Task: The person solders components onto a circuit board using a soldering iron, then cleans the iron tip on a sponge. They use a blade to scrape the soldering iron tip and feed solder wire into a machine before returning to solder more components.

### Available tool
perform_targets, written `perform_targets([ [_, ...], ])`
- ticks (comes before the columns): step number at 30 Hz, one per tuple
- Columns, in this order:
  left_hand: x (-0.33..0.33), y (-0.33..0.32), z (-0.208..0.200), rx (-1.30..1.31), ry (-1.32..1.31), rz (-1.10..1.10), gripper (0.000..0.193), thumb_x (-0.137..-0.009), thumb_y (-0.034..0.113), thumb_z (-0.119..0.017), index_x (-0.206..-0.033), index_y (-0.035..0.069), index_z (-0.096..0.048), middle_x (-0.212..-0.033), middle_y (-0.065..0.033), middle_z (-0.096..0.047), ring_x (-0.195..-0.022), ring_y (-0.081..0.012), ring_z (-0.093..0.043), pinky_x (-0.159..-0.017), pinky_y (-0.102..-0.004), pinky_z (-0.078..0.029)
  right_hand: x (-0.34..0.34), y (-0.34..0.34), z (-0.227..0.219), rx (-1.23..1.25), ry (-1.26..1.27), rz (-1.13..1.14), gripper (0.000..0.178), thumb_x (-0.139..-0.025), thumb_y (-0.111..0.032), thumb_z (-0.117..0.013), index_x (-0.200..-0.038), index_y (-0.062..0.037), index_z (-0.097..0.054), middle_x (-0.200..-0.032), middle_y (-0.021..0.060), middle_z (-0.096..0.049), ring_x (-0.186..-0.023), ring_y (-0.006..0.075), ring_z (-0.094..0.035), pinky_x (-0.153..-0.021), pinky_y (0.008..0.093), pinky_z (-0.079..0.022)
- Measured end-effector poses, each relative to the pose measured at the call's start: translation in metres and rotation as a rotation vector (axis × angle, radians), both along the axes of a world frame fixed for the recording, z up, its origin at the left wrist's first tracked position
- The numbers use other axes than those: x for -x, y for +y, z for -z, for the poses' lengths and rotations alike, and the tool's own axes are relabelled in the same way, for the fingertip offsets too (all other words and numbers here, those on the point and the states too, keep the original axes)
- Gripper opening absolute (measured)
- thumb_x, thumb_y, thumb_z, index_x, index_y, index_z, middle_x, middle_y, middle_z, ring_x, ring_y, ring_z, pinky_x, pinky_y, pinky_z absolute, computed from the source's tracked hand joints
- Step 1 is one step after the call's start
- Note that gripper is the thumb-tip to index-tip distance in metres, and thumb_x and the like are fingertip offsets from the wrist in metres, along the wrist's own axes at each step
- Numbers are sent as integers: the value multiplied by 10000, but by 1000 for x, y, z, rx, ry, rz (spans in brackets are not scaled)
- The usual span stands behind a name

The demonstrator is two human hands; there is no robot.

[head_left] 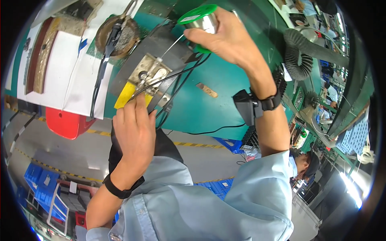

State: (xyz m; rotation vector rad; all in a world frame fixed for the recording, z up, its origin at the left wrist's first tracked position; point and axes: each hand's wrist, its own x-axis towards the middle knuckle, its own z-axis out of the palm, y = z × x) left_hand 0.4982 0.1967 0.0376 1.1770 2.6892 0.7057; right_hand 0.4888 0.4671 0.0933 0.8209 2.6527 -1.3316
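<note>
My right hand [227, 38] is closed around a solder wire spool [206, 23] with green flanges and a silvery winding. A thin straight length of solder wire [173, 46] slants down from it toward a metal fixture [140, 69]. The fixture, with its lever and round knob, is mounted on a dark grey block. A yellow plate [126, 95] sits at its near edge. Beside that plate, my left hand [134, 128] has its fingers drawn together at the end of a black cable [173, 75]. The fingertips partly hide what they pinch.
At the left, a soldering iron [110, 46] lies across a round brown dish of scraps [128, 42]. A small worn strip [207, 90] rests on the green mat [225, 106]. Below the table edge stands a red stool [66, 122]. A ribbed hose [297, 52] hangs at right; another person is nearby.
</note>
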Motion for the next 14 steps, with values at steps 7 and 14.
perform_targets([
  [7, 2, 4, -3, 6, 8, 15, 545, -685, 97, -774, -1169, -9, -549, -989, -118, -574, -861, -272, -541, -740, -382, -420, 7, -2, -9, 35, 121, -129, 320, -716, -186, -682, -957, 7, -599, -829, 122, -626, -750, 192, -587, -693, 324, -473],
  [14, 12, 2, -5, 135, 30, 149, 472, -732, 146, -745, -1135, -19, -562, -936, -111, -560, -841, -269, -545, -732, -368, -425, 9, -9, -13, -48, 55, -129, 295, -729, -188, -672, -952, -8, -602, -843, 100, -631, -756, 184, -584, -706, 315, -475],
])
